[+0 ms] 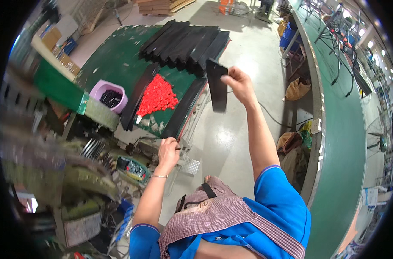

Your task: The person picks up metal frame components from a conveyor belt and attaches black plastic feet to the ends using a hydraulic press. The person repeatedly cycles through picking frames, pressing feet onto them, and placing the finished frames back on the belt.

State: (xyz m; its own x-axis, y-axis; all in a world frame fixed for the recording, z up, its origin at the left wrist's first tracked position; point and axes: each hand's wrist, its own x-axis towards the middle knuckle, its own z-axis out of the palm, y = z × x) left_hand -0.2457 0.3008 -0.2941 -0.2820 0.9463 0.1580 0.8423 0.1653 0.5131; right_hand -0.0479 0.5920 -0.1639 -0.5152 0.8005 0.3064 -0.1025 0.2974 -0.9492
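Note:
My right hand (240, 86) is raised over the floor on the right, its thumb and fingers pinching the edge of a flat black tapered strip (217, 88). Held almost upright, the strip has a small hole near its upper end. Lower and to the left, my left hand (168, 152) is closed by the table's near corner; a small dark bit shows at its fingers, too little to name. Just beyond it a stack of long black strips (185, 108) lies along the table edge. A heap of small red pieces (157, 96) sits between that stack and another black stack (138, 97).
Several rows of black strips (183, 43) cover the far part of the green table (106, 56). A lilac tub (122, 103) holds small dark pieces. Machinery (88, 172) with a green tray (134, 168) stands at left. A long green conveyor (343, 142) runs along the right.

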